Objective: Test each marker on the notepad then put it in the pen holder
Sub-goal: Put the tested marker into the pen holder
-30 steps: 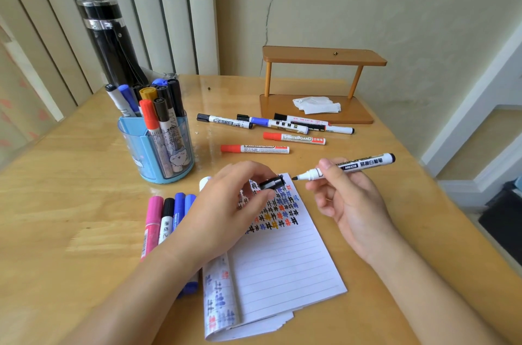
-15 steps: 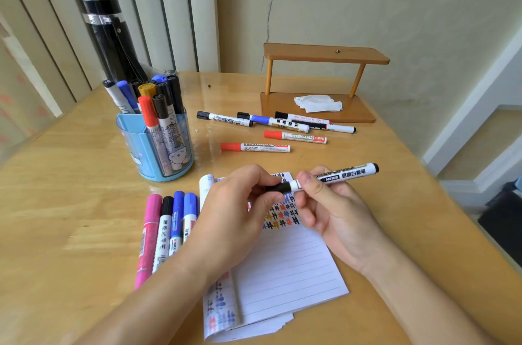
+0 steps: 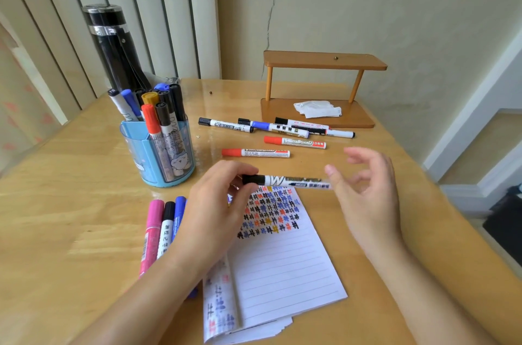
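Evidently stowing: left hand [image 3: 217, 203] pinched the capped black marker [image 3: 285, 181] (right hand [image 3: 364, 189] spread beside it); next it needed dropping upright into the pen holder [image 3: 135, 147].

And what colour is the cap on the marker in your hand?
Black. The cap of the marker shows best in the head view.

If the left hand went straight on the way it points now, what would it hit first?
Likely the nearer red marker, just beyond the left hand; its height above the table is unclear, so it might pass over.
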